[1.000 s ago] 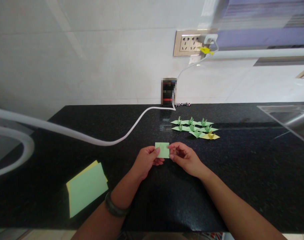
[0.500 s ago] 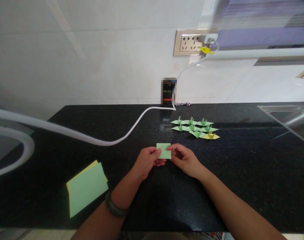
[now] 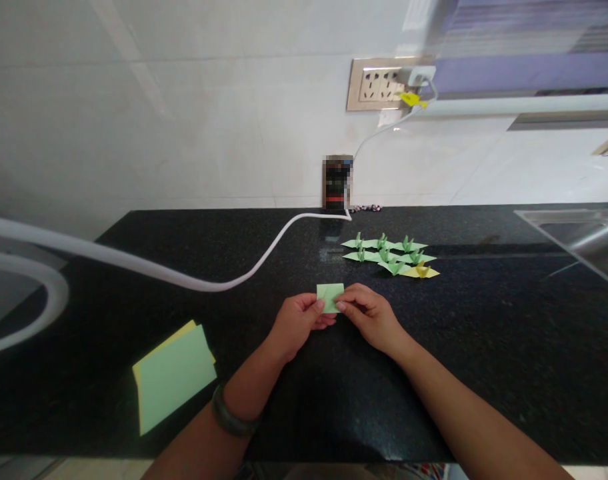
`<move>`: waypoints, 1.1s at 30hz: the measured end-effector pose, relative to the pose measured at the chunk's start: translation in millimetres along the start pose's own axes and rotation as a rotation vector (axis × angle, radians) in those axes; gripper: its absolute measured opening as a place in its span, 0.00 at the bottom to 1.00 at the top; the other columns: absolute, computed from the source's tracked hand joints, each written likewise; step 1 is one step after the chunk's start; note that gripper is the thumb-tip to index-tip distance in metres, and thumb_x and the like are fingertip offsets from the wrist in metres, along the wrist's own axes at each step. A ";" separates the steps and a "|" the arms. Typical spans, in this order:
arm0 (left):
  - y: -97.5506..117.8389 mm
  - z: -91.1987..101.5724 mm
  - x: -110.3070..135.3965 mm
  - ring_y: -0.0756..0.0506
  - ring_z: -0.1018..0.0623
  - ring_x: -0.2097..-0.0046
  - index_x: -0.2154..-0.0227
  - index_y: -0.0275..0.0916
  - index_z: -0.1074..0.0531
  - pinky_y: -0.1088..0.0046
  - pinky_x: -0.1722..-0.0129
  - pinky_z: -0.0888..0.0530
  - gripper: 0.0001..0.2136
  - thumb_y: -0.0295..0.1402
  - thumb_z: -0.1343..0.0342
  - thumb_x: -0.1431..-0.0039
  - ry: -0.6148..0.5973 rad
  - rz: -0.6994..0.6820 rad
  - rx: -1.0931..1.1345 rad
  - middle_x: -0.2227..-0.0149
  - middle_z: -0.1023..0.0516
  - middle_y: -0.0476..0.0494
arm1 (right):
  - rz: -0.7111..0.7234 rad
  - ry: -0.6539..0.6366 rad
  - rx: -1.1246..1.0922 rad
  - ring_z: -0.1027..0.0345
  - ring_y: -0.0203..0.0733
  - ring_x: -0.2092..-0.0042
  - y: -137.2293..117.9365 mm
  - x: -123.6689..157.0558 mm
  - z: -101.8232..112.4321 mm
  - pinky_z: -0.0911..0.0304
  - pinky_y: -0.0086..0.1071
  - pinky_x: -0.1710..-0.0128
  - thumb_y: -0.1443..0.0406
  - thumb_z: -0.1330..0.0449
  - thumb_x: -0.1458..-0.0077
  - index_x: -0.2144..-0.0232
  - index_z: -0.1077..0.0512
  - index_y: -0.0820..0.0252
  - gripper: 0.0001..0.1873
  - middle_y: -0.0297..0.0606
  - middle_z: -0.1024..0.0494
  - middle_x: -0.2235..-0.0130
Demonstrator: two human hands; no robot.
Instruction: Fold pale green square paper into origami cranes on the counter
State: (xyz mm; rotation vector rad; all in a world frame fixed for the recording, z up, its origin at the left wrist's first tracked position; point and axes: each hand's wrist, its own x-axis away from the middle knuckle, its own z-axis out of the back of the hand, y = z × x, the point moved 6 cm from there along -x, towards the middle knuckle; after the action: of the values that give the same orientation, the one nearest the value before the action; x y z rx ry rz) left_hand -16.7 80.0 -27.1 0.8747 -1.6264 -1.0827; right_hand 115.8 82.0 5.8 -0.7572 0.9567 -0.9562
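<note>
Between my two hands is a small green paper square [image 3: 330, 297], folded, with a crease line showing on its face. My left hand [image 3: 299, 322] pinches its left edge, thumb on top and fingers underneath. On the opposite side, my right hand [image 3: 371, 315] grips the lower right corner between thumb and fingers. Just beyond, several green paper cranes [image 3: 384, 255] stand in rows, and one yellow paper crane [image 3: 421, 271] sits at the near right end. To the left lies a stack of green and yellow paper sheets [image 3: 177, 383].
A thick white cable [image 3: 219, 287] loops over the left of the black countertop [image 3: 304, 413]. A phone [image 3: 337, 183], partly pixelated, leans on the tiled wall beside a beaded string [image 3: 368, 209]. A metal sink [image 3: 589, 240] is at the right, and a wall socket [image 3: 381, 85] above.
The paper square has shifted slightly right and up with my left hand. My right thumb and fingers have closed onto its right corner; the cranes and sheets stay put.
</note>
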 end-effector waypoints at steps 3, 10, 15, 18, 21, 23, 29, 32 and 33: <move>1.1 -3.7 0.5 0.48 0.24 0.67 0.62 0.32 0.31 0.73 0.66 0.30 0.13 0.34 0.48 0.50 -0.035 -0.004 0.005 0.67 0.24 0.39 | -0.040 0.052 0.047 0.37 0.37 0.68 4.3 0.5 1.9 0.40 0.32 0.66 0.64 0.46 0.49 0.72 0.30 0.58 0.07 0.37 0.30 0.71; -0.5 -8.6 -0.6 0.48 0.25 0.64 0.62 0.34 0.31 0.72 0.64 0.31 0.11 0.30 0.51 0.49 -0.067 -0.050 -0.110 0.66 0.24 0.41 | -0.120 0.125 0.122 0.39 0.36 0.72 12.4 3.2 3.1 0.42 0.30 0.71 0.63 0.47 0.49 0.75 0.32 0.60 0.08 0.35 0.32 0.74; -2.6 -8.3 -0.5 0.48 0.24 0.66 0.64 0.33 0.30 0.72 0.66 0.30 0.12 0.35 0.50 0.49 -0.059 -0.046 -0.125 0.67 0.24 0.40 | -0.116 0.132 0.122 0.39 0.36 0.72 11.6 3.6 2.4 0.42 0.30 0.71 0.63 0.48 0.49 0.75 0.32 0.60 0.08 0.35 0.32 0.75; -1.9 -8.8 0.6 0.48 0.24 0.68 0.66 0.33 0.30 0.73 0.68 0.30 0.13 0.37 0.47 0.51 -0.035 -0.047 -0.148 0.70 0.23 0.41 | -0.111 0.124 0.129 0.39 0.36 0.72 11.0 3.7 1.5 0.42 0.29 0.71 0.63 0.48 0.49 0.75 0.33 0.60 0.08 0.35 0.32 0.75; -1.5 -8.7 1.3 0.48 0.24 0.70 0.68 0.33 0.30 0.73 0.70 0.30 0.12 0.36 0.46 0.52 -0.007 -0.048 -0.178 0.72 0.23 0.41 | -0.113 0.123 0.136 0.39 0.36 0.72 11.1 3.8 1.0 0.42 0.29 0.71 0.63 0.47 0.49 0.75 0.33 0.60 0.08 0.35 0.32 0.75; -1.6 -8.3 1.4 0.48 0.24 0.70 0.69 0.33 0.30 0.73 0.70 0.30 0.11 0.36 0.47 0.52 0.004 -0.048 -0.192 0.72 0.23 0.41 | -0.116 0.122 0.125 0.39 0.36 0.72 11.5 4.0 0.7 0.41 0.29 0.71 0.63 0.47 0.49 0.76 0.33 0.60 0.08 0.35 0.32 0.75; -2.9 -6.1 0.6 0.48 0.25 0.73 0.71 0.32 0.31 0.73 0.72 0.30 0.10 0.36 0.47 0.51 0.025 -0.034 -0.169 0.74 0.24 0.41 | -0.168 0.114 0.011 0.39 0.36 0.72 16.1 5.4 -1.6 0.41 0.30 0.71 0.62 0.46 0.50 0.74 0.33 0.60 0.07 0.35 0.32 0.74; -1.5 -5.5 0.8 0.49 0.26 0.75 0.72 0.32 0.31 0.74 0.74 0.31 0.10 0.35 0.48 0.51 0.026 -0.039 -0.163 0.76 0.24 0.42 | -0.225 0.122 -0.178 0.39 0.34 0.73 20.6 5.2 -3.4 0.41 0.28 0.73 0.63 0.44 0.53 0.69 0.35 0.59 0.08 0.34 0.32 0.74; -0.8 -5.4 1.0 0.50 0.26 0.76 0.73 0.32 0.31 0.75 0.74 0.31 0.09 0.35 0.48 0.51 0.024 -0.039 -0.164 0.77 0.25 0.43 | -0.235 0.123 -0.245 0.39 0.33 0.73 21.3 4.6 -4.0 0.41 0.28 0.73 0.63 0.43 0.54 0.66 0.36 0.59 0.11 0.33 0.32 0.73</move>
State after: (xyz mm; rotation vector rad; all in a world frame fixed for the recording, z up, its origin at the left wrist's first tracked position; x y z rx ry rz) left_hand -11.7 77.5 -26.7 0.8112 -1.4828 -1.2099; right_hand 120.2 85.7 -15.6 -1.0439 1.1226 -1.1117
